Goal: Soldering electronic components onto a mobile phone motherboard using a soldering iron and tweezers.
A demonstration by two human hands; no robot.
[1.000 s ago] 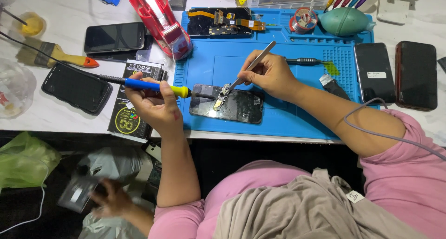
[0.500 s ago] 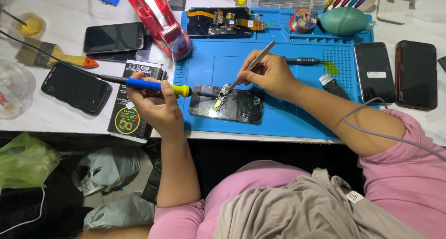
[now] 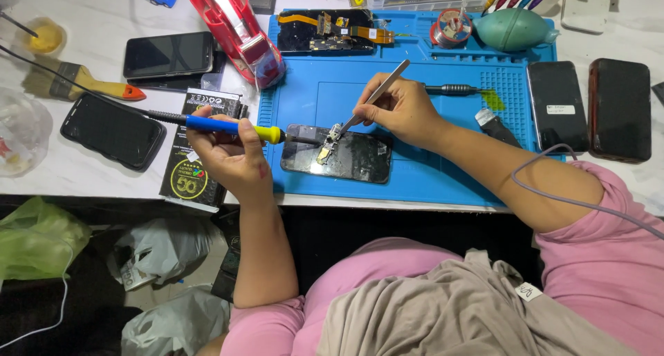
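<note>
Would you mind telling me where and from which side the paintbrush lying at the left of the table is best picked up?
Grip the paintbrush by its orange handle, coming from above. It lies flat with the tapered handle pointing right, toward the left hand, and bare table surrounds the handle. A black cable crosses the bristle end, so avoid that end.

A white marbled surface [image 3: 104, 10] spans the upper view, evenly and brightly lit, with a blue ridged mat [image 3: 429, 176] laid on it. Below its front edge the floor [image 3: 90, 307] lies dark, holding a green plastic bag [image 3: 34, 235] and grey bags [image 3: 162, 249].
</note>
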